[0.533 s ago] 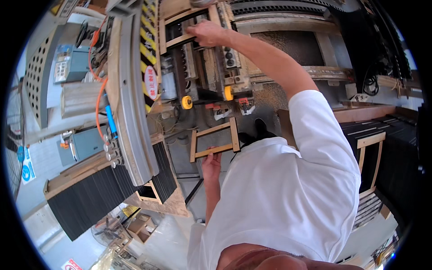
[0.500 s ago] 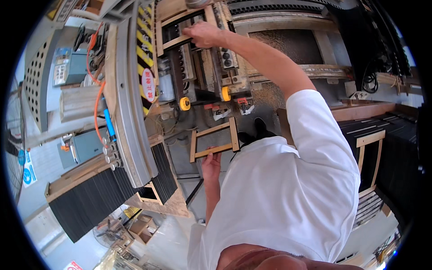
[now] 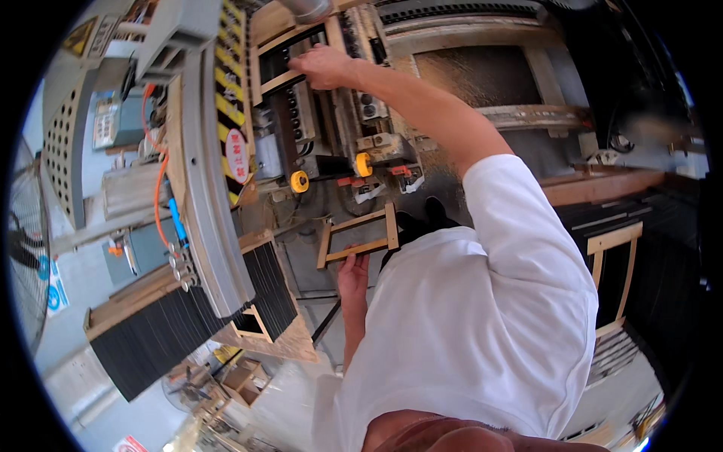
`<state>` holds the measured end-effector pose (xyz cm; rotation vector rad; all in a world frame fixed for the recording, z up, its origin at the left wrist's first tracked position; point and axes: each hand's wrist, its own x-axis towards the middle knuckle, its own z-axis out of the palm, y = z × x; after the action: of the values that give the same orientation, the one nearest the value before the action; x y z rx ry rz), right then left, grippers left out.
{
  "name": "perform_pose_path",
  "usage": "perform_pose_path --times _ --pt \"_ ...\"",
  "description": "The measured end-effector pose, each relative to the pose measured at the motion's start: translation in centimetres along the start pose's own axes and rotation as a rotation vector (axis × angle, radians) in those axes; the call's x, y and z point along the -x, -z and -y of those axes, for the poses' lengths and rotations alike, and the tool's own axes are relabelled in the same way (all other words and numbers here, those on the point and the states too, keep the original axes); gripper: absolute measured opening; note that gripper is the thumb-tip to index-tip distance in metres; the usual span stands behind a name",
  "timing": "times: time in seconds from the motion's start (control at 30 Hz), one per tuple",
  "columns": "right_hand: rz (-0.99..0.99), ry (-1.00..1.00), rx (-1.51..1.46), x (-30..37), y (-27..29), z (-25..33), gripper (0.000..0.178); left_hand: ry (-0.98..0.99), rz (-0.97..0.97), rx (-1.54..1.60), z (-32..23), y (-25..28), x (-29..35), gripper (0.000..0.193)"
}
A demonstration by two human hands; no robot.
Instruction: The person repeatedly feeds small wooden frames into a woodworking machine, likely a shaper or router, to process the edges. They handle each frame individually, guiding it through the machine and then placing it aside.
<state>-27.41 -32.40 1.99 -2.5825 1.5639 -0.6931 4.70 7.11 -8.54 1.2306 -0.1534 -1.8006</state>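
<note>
Your left hand (image 3: 352, 281) holds wooden frame (image 3: 367, 247) from one side (could tip); right hand (image 3: 324, 68), closure unclear, could skew second frame (image 3: 277, 82) through uneven pressure.

Held frame (image 3: 369, 247): pale tan
Shirt (image 3: 489, 324): plain white
Warning strip (image 3: 230, 102): yellow and black diagonal stripes
Knobs (image 3: 296, 181): yellow, dark centres
Hose (image 3: 157, 188): orange
Perforated panel (image 3: 66, 147): grey, dark dots
Stacked slats (image 3: 154, 345): black

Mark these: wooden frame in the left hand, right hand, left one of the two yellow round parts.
Wooden frame (image 3: 369, 247): head view, on its lower bar.
Right hand (image 3: 325, 68): head view, back of the hand.
Left yellow round part (image 3: 300, 181): head view, its face.
</note>
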Motion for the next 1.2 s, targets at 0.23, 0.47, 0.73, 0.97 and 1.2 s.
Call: perform_pose_path --times 0.23,0.47,0.73,0.97,1.2 --pt "0.007 -0.052 -0.069 -0.5 -0.1 0.8 0.050 -0.075 -0.073 0.016 1.9 2.3 -0.8 0.026" --pt "-0.028 0.003 -0.106 -0.2 0.4 0.7 0.051 -0.200 -0.296 -0.003 1.8 0.6 0.4 0.034" --pt "0.076 -0.072 -0.225 -0.6 1.8 3.1 0.048 -0.435 -0.492 -0.035 0.4 4.5 7.4 0.031" --pt "0.048 -0.046 -0.139 -0.7 1.6 2.6 0.050 -0.668 -0.635 0.019 -4.8 15.7 17.4 0.028" --pt "-0.165 -0.104 -0.034 0.6 4.6 8.1 0.043 -0.925 -0.763 0.217 -15.5 28.9 23.3 0.028"
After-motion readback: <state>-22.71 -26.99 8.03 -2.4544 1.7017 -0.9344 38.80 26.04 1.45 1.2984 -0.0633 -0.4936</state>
